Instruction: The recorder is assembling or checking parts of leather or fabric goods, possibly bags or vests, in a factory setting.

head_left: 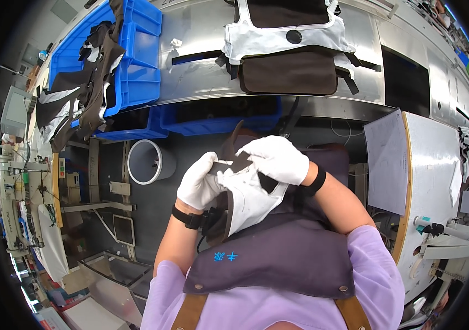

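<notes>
Both my hands wear white gloves and hold up a sewn fabric piece (251, 203), white on one side with dark brown edging, in front of my apron. My left hand (197, 181) pinches its upper left edge. A thin white tip, too small to name, shows at those fingertips. My right hand (277, 159) grips the upper right part, fingers bent over a dark brown flap (239, 163). The two hands are close together, and the lower part of the fabric hangs toward my lap.
Ahead is a metal table (193, 82) with white and brown sewn pieces (289, 74) on it. A blue crate (138, 60) at the left has dark garments (88, 93) over its rim. A white bin (145, 162) stands on the floor. To the right is a white-topped workbench (432, 181).
</notes>
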